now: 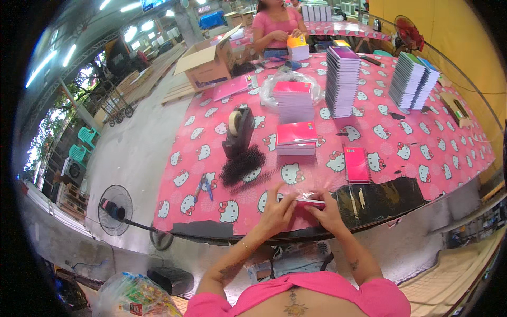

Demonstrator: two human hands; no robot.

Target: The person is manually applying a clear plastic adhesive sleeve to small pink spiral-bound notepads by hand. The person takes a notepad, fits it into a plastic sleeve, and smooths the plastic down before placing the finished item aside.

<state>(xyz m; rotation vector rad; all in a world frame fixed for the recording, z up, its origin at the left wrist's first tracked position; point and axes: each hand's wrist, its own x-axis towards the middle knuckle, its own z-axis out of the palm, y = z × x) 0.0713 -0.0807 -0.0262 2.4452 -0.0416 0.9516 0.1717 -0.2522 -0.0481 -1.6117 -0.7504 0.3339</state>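
Between my two hands, close to the table's near edge, is a small notebook (310, 201) seen almost edge-on. My left hand (278, 212) grips its left end, and my right hand (326, 211) pinches the right end. A pink spiral notebook (357, 162) lies flat to the right of my hands. Beyond them stand a short pile of pink notebooks (297, 134) and a taller pile (293, 95) behind it. Left of these, a heap of black spiral coils (243, 166) rests beside a black tape dispenser (238, 134). Blue-handled pliers (204, 188) lie farther left.
Tall notebook stacks (340, 82) (406, 80) stand toward the back right. An open cardboard box (211, 66) is at the table's far left. Across the table, another person (279, 29) handles a yellow-topped notebook stack (298, 47). A standing fan (115, 210) is on the left.
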